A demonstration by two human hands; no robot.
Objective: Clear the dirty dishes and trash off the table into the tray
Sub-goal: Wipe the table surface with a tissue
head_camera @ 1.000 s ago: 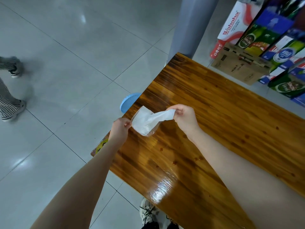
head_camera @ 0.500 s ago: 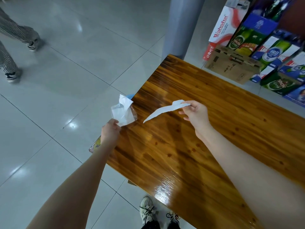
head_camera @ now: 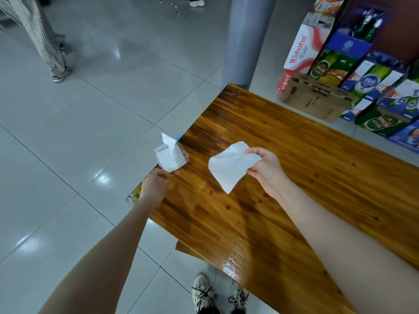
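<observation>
My left hand (head_camera: 153,186) pinches a clear plastic tissue pack (head_camera: 170,156) at the table's left edge, with one white tissue sticking up from its top. My right hand (head_camera: 265,167) holds a single white tissue (head_camera: 229,165) spread open above the glossy wooden table (head_camera: 294,177). The two hands are apart, the pack to the left of the loose tissue. Small dark red drops (head_camera: 260,201) dot the tabletop below the tissue. No tray or dishes are in view.
A blue round object (head_camera: 177,137) peeks out behind the tissue pack beyond the table edge. A grey pillar (head_camera: 247,39) stands past the far corner. Drink cartons (head_camera: 362,78) are stacked at the right. A person's striped trouser legs (head_camera: 38,35) are on the tiled floor at upper left.
The tissue has come free of the pack and now hangs open and flat in my right hand. My hands have drawn apart, and the view has tilted up.
</observation>
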